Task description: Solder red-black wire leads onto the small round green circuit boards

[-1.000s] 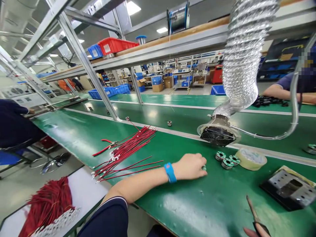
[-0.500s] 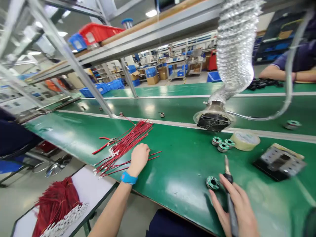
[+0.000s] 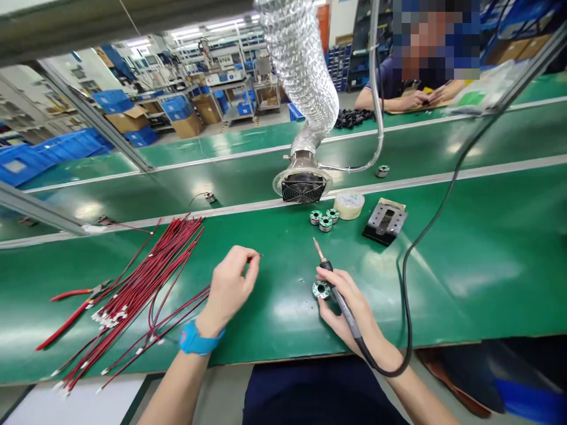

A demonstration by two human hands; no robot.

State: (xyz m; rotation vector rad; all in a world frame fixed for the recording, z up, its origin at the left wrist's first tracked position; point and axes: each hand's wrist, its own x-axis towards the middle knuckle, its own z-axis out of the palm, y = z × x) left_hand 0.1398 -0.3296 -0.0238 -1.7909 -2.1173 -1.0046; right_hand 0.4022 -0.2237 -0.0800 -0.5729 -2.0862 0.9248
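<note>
My left hand, with a blue band at the wrist, is pinched over the green bench, and a small dark tip, perhaps a wire end, pokes out at its fingertips. Red wires with white connectors lie in a bundle to its left; a few pass toward the hand. My right hand holds a soldering iron, its tip pointing up and away. Thumb and fingers of that hand also touch a small round green-topped coil part. Several similar parts sit farther back.
Red-handled pliers lie at the left. Behind the coil parts are a tape roll, a metal-topped stand and a fume fan. The iron's black cable curves rightward. Across the bench, a person's hands work.
The view has turned right, bringing the other person's hands and the iron's cable into sight. My left hand has moved away from the main wire bundle, closer to my right hand.
</note>
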